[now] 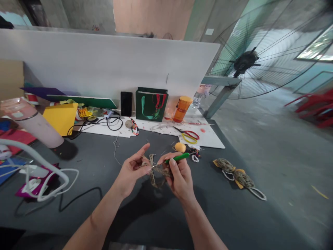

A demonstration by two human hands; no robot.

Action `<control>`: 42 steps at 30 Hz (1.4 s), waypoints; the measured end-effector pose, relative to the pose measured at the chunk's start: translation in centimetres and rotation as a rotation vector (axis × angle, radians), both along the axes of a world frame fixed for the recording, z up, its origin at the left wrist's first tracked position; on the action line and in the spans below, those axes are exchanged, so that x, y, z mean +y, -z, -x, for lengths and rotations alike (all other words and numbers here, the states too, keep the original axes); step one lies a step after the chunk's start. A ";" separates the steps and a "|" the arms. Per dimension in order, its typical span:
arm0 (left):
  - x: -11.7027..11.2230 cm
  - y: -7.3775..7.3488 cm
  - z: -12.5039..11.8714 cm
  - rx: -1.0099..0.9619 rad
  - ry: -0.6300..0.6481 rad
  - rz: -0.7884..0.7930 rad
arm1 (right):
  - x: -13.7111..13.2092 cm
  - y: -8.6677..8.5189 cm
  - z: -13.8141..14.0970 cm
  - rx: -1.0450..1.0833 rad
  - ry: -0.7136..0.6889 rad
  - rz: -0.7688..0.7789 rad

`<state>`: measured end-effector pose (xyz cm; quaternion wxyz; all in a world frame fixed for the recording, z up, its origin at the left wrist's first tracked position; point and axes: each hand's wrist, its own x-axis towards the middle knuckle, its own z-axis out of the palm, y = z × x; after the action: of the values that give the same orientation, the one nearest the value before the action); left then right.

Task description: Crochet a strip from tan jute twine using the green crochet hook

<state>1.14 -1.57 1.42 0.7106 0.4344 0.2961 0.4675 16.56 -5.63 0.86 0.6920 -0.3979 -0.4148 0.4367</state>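
Note:
My right hand [180, 177] is closed around a green-handled crochet hook [178, 158], whose metal tip points left into a brownish woven cord piece [156, 173]. My left hand [132, 170] pinches that cord piece at its left side, index finger stretched up. Both hands hover over the dark grey table [104, 208]. A small orange ball [180, 147] lies just beyond my right hand.
Two finished cord-and-bead pieces [238, 176] lie to the right. Scissors with red and yellow handles [189, 135] rest on a white sheet. Behind stand a green gift bag [151, 104], an orange bottle [182, 109], a black phone [126, 103]. White cables [47, 180] lie left; a big fan [249, 62] stands right.

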 end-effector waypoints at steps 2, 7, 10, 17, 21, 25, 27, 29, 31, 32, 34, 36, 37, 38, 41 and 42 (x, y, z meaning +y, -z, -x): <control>0.1 0.1 0.1 0.015 -0.010 -0.004 | -0.1 0.0 -0.1 -0.054 0.021 -0.033; 0.3 0.4 0.0 0.048 -0.049 -0.016 | -0.5 0.1 -0.3 -0.203 0.072 -0.108; 0.3 0.5 -0.1 0.094 -0.079 -0.025 | -0.5 0.5 -0.4 -0.343 0.098 -0.198; 0.2 0.4 -0.2 0.188 -0.153 -0.104 | -0.1 1.5 -0.6 -0.632 0.163 -0.481; 0.3 0.6 -0.2 0.194 -0.148 -0.116 | -0.2 1.7 -0.5 -0.756 0.220 -0.514; 0.3 0.7 -0.4 0.138 -0.146 -0.096 | 0.0 1.6 -0.4 -0.873 0.255 -0.551; 0.1 0.7 -0.5 0.085 -0.134 -0.065 | 0.1 1.5 -0.3 -0.913 0.247 -0.576; -0.1 0.6 -0.7 0.003 -0.121 -0.012 | 0.1 1.4 -0.3 -0.952 0.263 -0.607; -0.3 0.5 -0.8 -0.100 -0.090 0.077 | 0.1 1.3 -0.2 -0.973 0.296 -0.640; -0.4 0.4 -0.9 -0.149 -0.064 0.136 | 0.0 1.2 -0.1 -0.967 0.303 -0.652; -0.5 0.4 -1.0 -0.226 -0.010 0.267 | -0.2 1.1 0.0 -0.915 0.307 -0.657; -0.6 0.5 -1.1 -0.270 0.023 0.373 | -0.3 1.2 0.1 -0.845 0.310 -0.624; -0.6 0.5 -1.1 -0.281 0.027 0.407 | -0.4 1.3 0.1 -0.816 0.315 -0.598; -0.6 0.6 -1.1 -0.288 0.027 0.427 | -0.5 1.4 0.1 -0.795 0.321 -0.565; -0.5 0.6 -1.0 -0.283 0.022 0.442 | -0.8 2.0 0.2 -0.764 0.344 -0.433; -0.4 0.5 -1.0 -0.279 0.021 0.440 | -0.9 2.1 0.3 -0.743 0.360 -0.388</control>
<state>2.14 -1.99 0.88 0.8267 0.2039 0.2853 0.4400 16.24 -6.55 -1.24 0.6228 -0.4565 -0.6333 0.0510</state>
